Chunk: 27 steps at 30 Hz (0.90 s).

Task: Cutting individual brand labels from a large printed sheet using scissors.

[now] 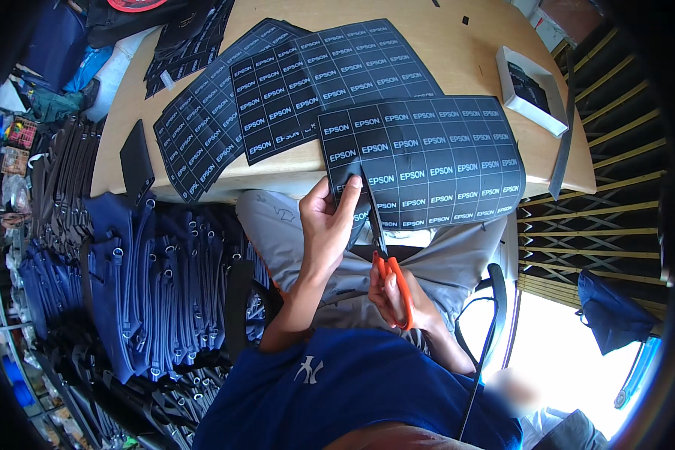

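A black sheet (427, 161) printed with a grid of white-lettered labels reaches over the table's near edge toward my lap. My left hand (330, 217) pinches its near left part, the thumb lying on top and the fingers underneath. In my right hand (397, 296) are scissors (392, 277) with orange handles. Their dark blades point away from me and sit in the sheet, along a line between two label columns, just right of my left thumb. Part of the lower blade is hidden by the sheet.
More printed black sheets (292, 94) overlap on the wooden table (472, 64). A white open box (532, 94) with dark pieces stands at the right, beside a dark strip (564, 150). Blue bags or straps with metal rings (157, 277) hang at the left. A chair arm (495, 300) is near my right elbow.
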{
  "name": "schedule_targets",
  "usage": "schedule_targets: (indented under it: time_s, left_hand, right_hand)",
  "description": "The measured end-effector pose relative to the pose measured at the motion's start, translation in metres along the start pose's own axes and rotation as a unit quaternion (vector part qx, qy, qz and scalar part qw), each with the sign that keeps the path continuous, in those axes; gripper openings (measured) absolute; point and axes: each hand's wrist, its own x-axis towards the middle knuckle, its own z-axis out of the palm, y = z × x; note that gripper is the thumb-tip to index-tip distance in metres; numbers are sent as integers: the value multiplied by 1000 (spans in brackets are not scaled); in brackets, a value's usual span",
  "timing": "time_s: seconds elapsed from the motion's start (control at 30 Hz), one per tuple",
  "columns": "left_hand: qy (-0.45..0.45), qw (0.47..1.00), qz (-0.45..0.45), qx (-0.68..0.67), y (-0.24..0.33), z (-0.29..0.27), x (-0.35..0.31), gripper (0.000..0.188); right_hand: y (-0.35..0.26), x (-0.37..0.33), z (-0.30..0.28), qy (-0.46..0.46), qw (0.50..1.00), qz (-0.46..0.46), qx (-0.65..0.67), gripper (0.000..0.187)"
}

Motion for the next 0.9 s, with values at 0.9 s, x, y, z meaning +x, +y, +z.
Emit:
schedule_targets:
  time_s: [0.9]
  left_hand:
    - [-24,999,-26,25,-3,-7,3,17]
  right_hand:
    - [-8,2,5,47,997,25,-62,53]
